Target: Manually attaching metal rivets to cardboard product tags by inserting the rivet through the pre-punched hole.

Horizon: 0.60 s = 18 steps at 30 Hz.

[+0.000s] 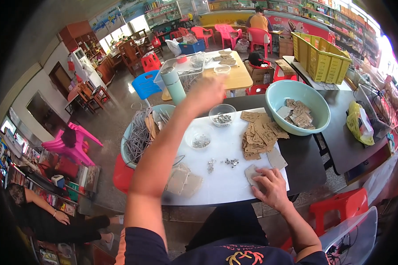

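My left hand (211,92) is stretched far forward over the white work surface (227,190), near a clear tub of small metal parts (222,115); motion blur hides its fingers. At the near right, my right hand (273,187) has its bent fingers on a small grey card (253,175). Two little heaps of shiny metal pieces (230,163) and clear pieces (211,165) lie left of that card. Behind them stands a shallow clear dish (198,139) of small bits. Brown cards (261,132) are piled at the right, with another grey card (277,159) beside them.
A pale green basin (298,106) holds more cards. At the left, another basin (127,154) carries grey cords. Plastic-wrapped cards (183,180) lie near the front edge. A green flask (173,84) stands behind. A yellow crate (320,59) is at the right. Someone's arm (44,205) shows lower left.
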### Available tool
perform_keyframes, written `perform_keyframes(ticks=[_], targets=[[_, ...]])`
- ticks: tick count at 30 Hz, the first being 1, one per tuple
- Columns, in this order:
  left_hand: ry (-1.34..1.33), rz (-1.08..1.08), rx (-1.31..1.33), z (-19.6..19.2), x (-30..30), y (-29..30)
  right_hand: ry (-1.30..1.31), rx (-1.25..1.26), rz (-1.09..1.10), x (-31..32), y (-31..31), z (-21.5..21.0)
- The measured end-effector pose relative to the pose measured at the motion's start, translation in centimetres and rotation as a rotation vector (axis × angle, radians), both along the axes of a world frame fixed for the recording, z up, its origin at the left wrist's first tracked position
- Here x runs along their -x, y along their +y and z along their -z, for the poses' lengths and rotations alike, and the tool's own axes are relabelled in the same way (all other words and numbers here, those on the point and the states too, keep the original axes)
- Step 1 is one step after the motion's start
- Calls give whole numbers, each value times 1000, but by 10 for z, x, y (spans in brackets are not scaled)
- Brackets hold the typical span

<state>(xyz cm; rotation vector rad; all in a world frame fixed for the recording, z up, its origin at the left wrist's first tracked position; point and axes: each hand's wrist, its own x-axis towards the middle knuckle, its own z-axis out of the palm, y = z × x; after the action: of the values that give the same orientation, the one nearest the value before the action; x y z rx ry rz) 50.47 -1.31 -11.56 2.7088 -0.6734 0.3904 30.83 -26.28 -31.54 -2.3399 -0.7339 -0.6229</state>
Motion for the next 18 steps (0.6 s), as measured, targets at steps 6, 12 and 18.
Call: perform_keyframes(ticks=[6, 12, 18], targets=[[300, 1228, 777, -30, 214, -56, -74, 3, -36, 1, -8, 9], [177, 1392, 1485, -13, 301, -88, 12, -28, -32, 10, -1, 3], [263, 1601, 1423, 6, 302, -79, -90, -77, 17, -1, 12, -45]])
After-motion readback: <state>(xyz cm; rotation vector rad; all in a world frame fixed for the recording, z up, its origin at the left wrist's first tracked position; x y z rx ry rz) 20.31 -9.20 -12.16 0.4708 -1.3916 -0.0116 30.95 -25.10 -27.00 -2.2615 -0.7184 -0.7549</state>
